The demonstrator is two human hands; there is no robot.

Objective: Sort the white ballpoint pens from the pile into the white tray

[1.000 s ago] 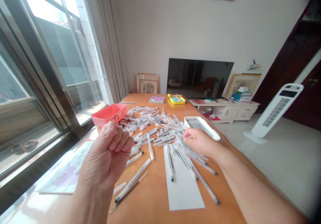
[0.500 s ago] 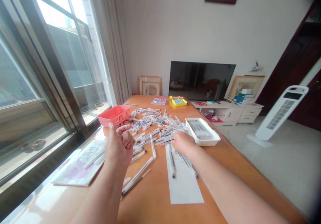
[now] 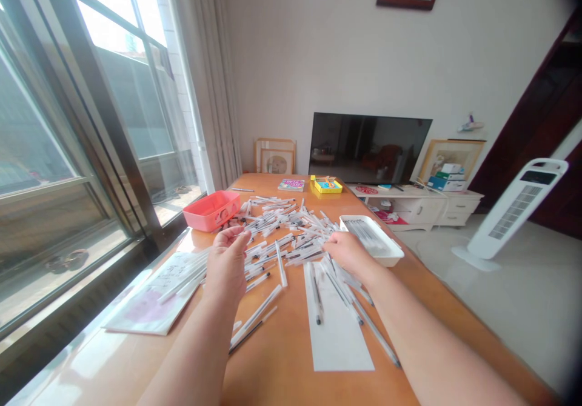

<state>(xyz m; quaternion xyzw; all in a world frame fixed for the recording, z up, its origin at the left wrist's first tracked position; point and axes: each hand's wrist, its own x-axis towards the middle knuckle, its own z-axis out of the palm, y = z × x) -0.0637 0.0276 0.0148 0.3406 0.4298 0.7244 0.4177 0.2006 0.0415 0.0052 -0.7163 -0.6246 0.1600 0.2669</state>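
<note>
A wide heap of white pens (image 3: 291,233) and pen parts covers the middle of the orange wooden table (image 3: 277,369). My left hand (image 3: 227,260) reaches forward over the heap's left edge, fingers stretched out and apart, close to the pink tray (image 3: 211,209). My right hand (image 3: 348,253) hovers with curled fingers over the heap's right side, right beside the white tray (image 3: 391,253) that holds several pens. What its fingers hold is hidden. More pens lie on a white paper strip (image 3: 339,339) below that hand.
A printed sheet (image 3: 150,300) lies at the table's left edge by the window. A yellow box (image 3: 326,185) and a small book (image 3: 291,184) sit at the far end. Beyond are a TV (image 3: 368,148), a low white cabinet and a white tower fan (image 3: 513,212) on the floor.
My left hand has gone from a raised fist near the camera to stretched-out fingers low over the pens. My right hand dipped into the heap, then shifted slightly right toward the white tray.
</note>
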